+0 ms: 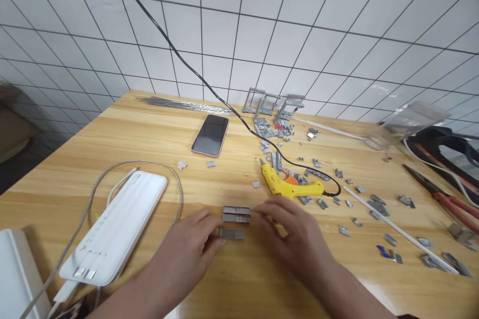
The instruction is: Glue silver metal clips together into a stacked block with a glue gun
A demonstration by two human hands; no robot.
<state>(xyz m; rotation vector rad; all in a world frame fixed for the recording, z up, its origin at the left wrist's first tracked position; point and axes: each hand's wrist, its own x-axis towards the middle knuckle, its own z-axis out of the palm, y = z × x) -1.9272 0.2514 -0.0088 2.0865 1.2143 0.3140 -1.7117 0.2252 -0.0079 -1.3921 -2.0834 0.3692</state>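
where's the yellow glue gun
In the head view, the yellow glue gun lies right of centre on the table, just beyond the right hand, beside small metal pieces.

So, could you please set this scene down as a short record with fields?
Left hand: at the left end of a small grey metal strip, apparently pinching it
Right hand: beside a grooved grey metal piece; contact unclear
Beyond right hand: yellow glue gun
Left side: white power bank
Farther back: phone, lying flat
Far right: red-handled pliers
Surface: wooden table
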